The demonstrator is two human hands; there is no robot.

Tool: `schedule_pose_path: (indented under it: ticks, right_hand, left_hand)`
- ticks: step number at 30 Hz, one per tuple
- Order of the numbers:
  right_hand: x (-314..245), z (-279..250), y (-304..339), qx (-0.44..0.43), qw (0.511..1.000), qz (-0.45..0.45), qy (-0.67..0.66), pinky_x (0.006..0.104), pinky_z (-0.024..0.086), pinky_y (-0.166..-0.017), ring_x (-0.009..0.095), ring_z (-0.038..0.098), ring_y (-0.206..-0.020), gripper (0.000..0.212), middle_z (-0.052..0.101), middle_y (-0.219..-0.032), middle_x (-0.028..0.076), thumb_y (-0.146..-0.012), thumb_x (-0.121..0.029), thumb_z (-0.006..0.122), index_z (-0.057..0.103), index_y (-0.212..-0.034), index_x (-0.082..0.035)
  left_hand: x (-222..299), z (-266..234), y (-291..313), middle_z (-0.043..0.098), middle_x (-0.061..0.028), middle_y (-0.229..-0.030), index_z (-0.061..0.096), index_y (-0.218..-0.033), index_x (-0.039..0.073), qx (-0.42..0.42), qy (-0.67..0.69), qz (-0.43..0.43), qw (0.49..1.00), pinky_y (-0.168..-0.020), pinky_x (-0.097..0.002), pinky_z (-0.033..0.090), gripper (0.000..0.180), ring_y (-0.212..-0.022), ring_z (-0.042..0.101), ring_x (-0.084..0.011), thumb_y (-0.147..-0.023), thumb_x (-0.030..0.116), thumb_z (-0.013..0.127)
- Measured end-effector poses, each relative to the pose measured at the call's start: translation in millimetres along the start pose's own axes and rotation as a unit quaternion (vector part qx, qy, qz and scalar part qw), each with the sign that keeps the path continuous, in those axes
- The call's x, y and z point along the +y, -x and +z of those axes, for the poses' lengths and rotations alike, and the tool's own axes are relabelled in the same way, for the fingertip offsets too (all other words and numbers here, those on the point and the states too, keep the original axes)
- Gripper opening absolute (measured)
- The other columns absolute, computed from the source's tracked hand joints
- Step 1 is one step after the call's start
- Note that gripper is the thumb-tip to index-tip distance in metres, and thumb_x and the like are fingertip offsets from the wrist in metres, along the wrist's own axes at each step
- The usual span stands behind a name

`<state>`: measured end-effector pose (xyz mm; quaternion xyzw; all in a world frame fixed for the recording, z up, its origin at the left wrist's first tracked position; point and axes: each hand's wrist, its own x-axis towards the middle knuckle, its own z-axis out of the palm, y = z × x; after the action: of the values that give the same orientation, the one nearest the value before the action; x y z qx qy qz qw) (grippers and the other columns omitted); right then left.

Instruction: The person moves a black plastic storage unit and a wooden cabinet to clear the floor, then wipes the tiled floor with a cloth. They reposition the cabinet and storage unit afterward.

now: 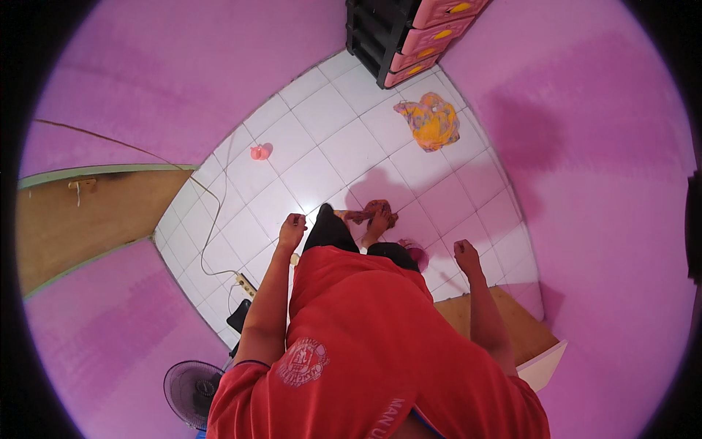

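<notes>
My left hand [293,230] hangs beside my left thigh, its fingers loosely curled with nothing visible in them. On the other side, my right hand [466,257] is held out from my body in a loose fist, also without a visible object. Both hands are well above the floor and touch nothing. My bare foot [377,225] rests on a crumpled brownish-red patterned cloth [358,216] on the tiles. Farther ahead and to the right lies a bunched yellow and purple patterned cloth [433,124].
A small pink object [260,151] sits on the white tiled floor [316,111]. At the far end stands a pink drawer cabinet [435,36]. A cable runs to a power strip [246,284] at left, near a fan [194,393]. A brown door [95,219] and a wooden furniture piece [523,322] flank me.
</notes>
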<state>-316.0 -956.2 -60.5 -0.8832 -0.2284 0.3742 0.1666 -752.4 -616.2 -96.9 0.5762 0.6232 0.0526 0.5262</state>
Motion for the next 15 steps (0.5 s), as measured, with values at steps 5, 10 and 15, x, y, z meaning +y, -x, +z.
schedule_pose_path:
  ticks: [5,10,15]
  right_hand:
    - [-0.4,-5.3,-25.7,-0.006,0.999,0.019,-0.051,0.0407,0.052,-0.073,0.032,0.067,-0.078,0.03,0.067,-0.088,0.019,-0.093,-0.029,0.053,0.062,-0.1,-0.001]
    - [-24.4,-12.4,-41.3,-0.015,0.999,0.017,0.03,0.0436,0.051,-0.075,0.034,0.067,-0.08,0.032,0.067,-0.089,0.02,-0.094,-0.031,0.051,0.061,-0.099,-0.001]
    - [-72.5,-52.1,-56.0,-0.051,0.995,0.026,0.081,0.0409,0.052,-0.07,0.028,0.068,-0.075,0.031,0.066,-0.085,0.018,-0.094,-0.03,0.051,0.06,-0.1,0.0]
  left_hand:
    - [-20.0,11.7,-51.4,0.069,-0.0167,-0.08,0.061,-0.099,-0.005,-0.011,-0.061,-0.068,0.996,-0.072,-0.0373,0.053,0.043,-0.071,0.07,-0.0252,-0.091,0.037,0.054]
    - [-61.2,34.2,-122.3,0.067,-0.0267,-0.085,0.061,-0.095,-0.007,-0.086,-0.129,-0.152,0.976,-0.08,-0.0473,0.051,0.048,-0.086,0.066,-0.0405,-0.089,0.038,0.048]
    - [-15.7,62.7,-192.6,0.066,-0.0148,-0.081,0.059,-0.095,-0.003,-0.069,-0.049,-0.128,0.988,-0.054,-0.0342,0.055,0.044,-0.066,0.067,-0.0216,-0.093,0.04,0.047]
